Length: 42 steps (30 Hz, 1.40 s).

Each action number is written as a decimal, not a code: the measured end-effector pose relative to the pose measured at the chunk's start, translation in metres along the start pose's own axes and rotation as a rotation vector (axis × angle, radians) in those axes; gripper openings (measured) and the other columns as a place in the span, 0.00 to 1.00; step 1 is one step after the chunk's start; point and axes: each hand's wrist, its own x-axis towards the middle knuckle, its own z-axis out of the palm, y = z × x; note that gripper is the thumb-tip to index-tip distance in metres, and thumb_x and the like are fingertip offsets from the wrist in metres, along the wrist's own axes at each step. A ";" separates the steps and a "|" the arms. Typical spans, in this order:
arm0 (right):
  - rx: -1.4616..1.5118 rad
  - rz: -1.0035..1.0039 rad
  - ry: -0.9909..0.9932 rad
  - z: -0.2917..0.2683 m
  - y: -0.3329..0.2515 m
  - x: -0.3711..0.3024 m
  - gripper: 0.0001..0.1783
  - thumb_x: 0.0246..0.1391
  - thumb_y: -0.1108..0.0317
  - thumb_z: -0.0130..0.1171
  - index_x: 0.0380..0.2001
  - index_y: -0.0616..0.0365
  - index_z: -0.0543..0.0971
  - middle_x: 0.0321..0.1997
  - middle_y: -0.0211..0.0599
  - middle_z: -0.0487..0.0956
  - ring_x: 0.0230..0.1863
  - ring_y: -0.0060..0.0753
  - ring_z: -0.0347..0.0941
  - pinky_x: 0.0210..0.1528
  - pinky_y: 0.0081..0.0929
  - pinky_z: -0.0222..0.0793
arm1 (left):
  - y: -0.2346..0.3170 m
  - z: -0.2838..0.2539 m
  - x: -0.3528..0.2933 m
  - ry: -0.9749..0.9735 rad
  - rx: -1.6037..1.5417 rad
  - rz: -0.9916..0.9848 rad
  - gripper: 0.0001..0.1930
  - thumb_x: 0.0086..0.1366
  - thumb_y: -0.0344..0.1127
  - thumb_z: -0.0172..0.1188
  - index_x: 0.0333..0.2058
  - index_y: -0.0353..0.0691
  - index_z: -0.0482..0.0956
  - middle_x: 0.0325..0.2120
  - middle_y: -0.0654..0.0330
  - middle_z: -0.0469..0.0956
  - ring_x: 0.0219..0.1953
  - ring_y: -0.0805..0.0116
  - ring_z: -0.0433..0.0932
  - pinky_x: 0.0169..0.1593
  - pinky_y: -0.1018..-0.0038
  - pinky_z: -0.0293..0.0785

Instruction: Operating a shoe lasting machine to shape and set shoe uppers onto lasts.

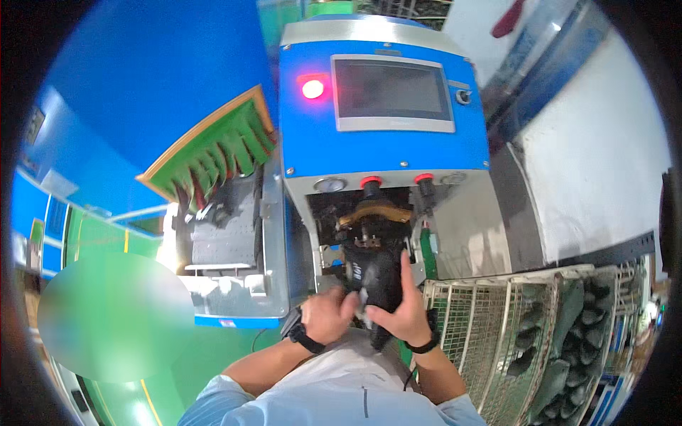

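Observation:
A black shoe upper (pixel 378 273) with small pale marks on its side sits at the front opening of the blue machine (pixel 383 153), its far end under the clamp parts. My right hand (pixel 405 310) grips the right side of the upper, fingers pointing up along it and thumb across its near end. On the other side my left hand (pixel 328 314) is curled against the near left part of the upper, its fingertips slightly blurred. A small pale patch shows between the two thumbs; I cannot tell what it is. Each wrist wears a black band.
Above the opening are a dark screen (pixel 393 94), a lit red lamp (pixel 312 89) and red-collared knobs (pixel 371 186). To the left stands a machine with a green strip curtain (pixel 217 153). At right, a white wire rack (pixel 483 334) holds several dark shoe-shaped pieces (pixel 586 334).

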 end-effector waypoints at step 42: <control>-1.077 0.213 0.187 0.047 0.092 0.104 0.49 0.56 0.55 0.59 0.75 0.42 0.46 0.60 0.85 0.61 0.47 0.78 0.74 0.43 0.56 0.74 | -0.134 0.026 0.007 -0.427 -1.178 -0.819 0.14 0.69 0.41 0.55 0.40 0.34 0.79 0.33 0.58 0.81 0.35 0.67 0.80 0.42 0.71 0.76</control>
